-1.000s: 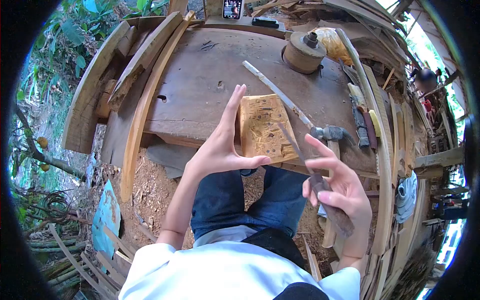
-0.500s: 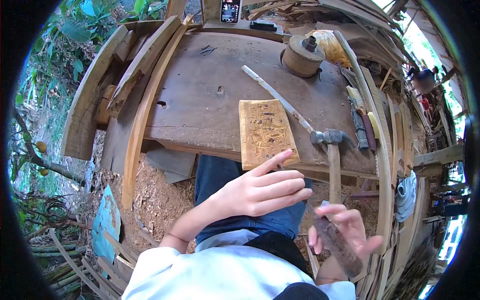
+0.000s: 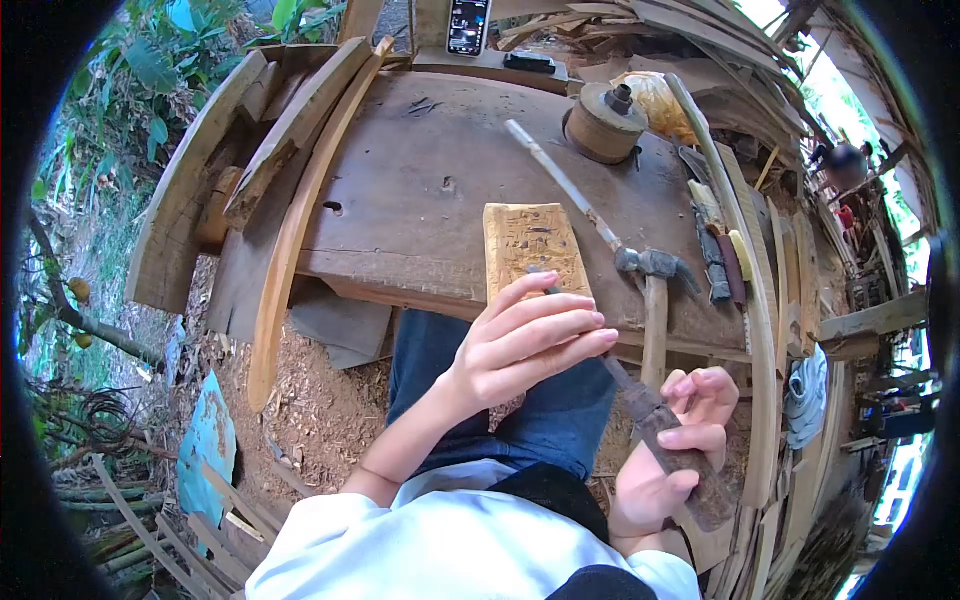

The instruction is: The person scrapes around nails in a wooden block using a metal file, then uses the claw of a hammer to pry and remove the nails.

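As a slim hand tool of dark metal and worn brown wood (image 3: pixel 656 418) is held at 5 o'clock from a rectangular, pitted, yellow-brown wooden block (image 3: pixel 525 240), its handle is gripped by the bent fingers of the right hand (image 3: pixel 685 445). The blade is partly covered by the left hand (image 3: pixel 530 345) at 6 o'clock from the block, where the fingers are stretched out and held close together; whether the metal is pinched by them cannot be told, as the thumb is hidden. The block is set at the near edge of a broad brown wooden workbench (image 3: pixel 400 200), its lower part screened by the left hand. At 3 o'clock, a grey-headed claw hammer with a pale wooden handle (image 3: pixel 655 315) is laid with its handle pointed toward 6 o'clock, and at 1 o'clock a thin, pale, rust-marked rod (image 3: pixel 565 186) is stretched close to the hammer's head. Farther off at 1 o'clock, a squat brown wooden cylinder topped by a dark knob (image 3: pixel 605 130) is placed near crumpled yellow wrapping (image 3: pixel 660 100). Toward 9 o'clock a long, curved strip of light wood (image 3: pixel 300 230) is seen, while a lit phone (image 3: pixel 468 25) is stood upright toward 11 o'clock.
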`<state>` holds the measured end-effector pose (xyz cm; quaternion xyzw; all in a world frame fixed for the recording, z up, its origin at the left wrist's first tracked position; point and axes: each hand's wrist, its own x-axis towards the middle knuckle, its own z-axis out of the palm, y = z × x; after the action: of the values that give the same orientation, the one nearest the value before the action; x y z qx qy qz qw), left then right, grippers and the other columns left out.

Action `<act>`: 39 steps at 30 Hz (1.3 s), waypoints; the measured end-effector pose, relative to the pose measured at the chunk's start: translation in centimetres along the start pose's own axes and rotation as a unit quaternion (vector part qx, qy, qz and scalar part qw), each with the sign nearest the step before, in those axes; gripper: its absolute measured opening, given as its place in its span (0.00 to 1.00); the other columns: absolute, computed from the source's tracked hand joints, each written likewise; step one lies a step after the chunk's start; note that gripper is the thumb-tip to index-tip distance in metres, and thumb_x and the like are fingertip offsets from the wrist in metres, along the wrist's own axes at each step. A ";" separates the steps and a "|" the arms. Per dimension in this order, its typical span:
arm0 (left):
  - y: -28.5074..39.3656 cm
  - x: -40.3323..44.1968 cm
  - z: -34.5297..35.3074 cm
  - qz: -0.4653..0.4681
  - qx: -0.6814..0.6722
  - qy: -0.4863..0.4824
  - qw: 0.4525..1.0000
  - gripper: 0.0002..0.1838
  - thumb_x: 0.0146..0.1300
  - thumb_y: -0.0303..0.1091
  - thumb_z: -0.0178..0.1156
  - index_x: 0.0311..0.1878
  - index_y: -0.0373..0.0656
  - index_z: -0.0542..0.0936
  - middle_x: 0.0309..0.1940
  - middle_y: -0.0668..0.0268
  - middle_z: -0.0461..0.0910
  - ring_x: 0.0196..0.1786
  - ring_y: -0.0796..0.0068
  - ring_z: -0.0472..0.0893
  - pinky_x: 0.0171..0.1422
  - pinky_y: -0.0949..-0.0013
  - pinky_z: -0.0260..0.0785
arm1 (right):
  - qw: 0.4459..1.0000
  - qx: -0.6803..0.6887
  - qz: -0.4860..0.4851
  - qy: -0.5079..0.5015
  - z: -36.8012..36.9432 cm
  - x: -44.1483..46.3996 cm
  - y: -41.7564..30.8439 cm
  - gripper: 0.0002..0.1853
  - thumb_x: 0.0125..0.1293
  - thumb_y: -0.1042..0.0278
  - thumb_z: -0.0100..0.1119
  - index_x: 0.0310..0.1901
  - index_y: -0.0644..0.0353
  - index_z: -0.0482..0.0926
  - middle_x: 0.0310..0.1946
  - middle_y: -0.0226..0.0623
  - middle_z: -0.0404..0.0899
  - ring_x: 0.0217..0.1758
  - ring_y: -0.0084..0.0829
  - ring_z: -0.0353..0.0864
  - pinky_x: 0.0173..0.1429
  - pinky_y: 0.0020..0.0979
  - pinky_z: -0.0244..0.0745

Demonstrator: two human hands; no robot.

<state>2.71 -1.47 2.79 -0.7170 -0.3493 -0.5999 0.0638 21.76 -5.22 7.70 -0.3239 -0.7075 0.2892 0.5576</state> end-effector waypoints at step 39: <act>-2.7 -3.1 -0.7 -0.348 -0.040 -0.075 0.933 0.69 0.39 0.51 0.85 0.78 0.38 0.50 0.77 0.45 0.57 0.77 0.48 0.63 0.79 0.53 0.60 | 0.971 0.181 -0.145 0.050 2.4 4.3 5.9 0.24 0.77 0.45 0.50 0.25 0.49 0.64 0.19 0.23 0.64 0.21 0.20 0.65 0.39 0.32 0.57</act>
<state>0.44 -1.10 -0.73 -0.5954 -0.5570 -0.5418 -0.2042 19.48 1.70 5.29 -0.1251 -0.6539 0.3119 0.6779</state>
